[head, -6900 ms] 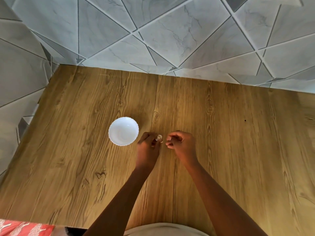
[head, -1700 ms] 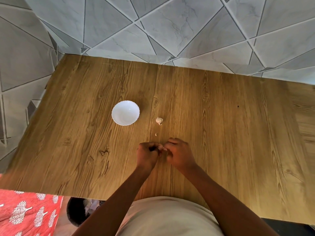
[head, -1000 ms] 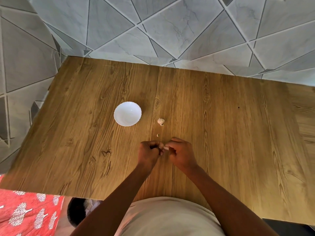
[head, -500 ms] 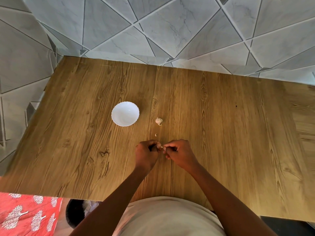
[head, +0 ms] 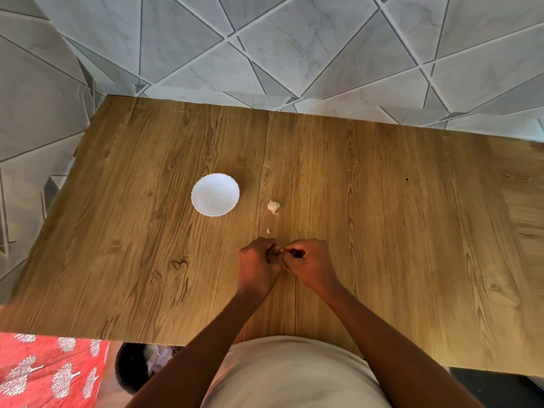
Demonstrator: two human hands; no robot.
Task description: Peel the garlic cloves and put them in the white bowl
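A small white bowl [head: 215, 194] with a scalloped rim stands on the wooden table [head: 382, 231], and it looks empty. Right of it lies a piece of garlic [head: 273, 207] in its papery skin. A tiny scrap of skin [head: 268, 230] lies nearer to me. Below that, my left hand [head: 259, 265] and my right hand [head: 309, 263] meet with curled fingers. Between their fingertips they pinch a garlic clove [head: 281, 251], of which only a white sliver shows.
Grey marble-look tiles cover the wall behind the table and at the left. Under the table's near edge at the left I see a dark round bin [head: 138, 366] with pale scraps and a red patterned cloth [head: 44, 372].
Since 6.9 s ago my hands have drawn back from beside the bowl toward me; a piece of garlic and a scrap of skin now lie on the table. Over the last second both hands stay together.
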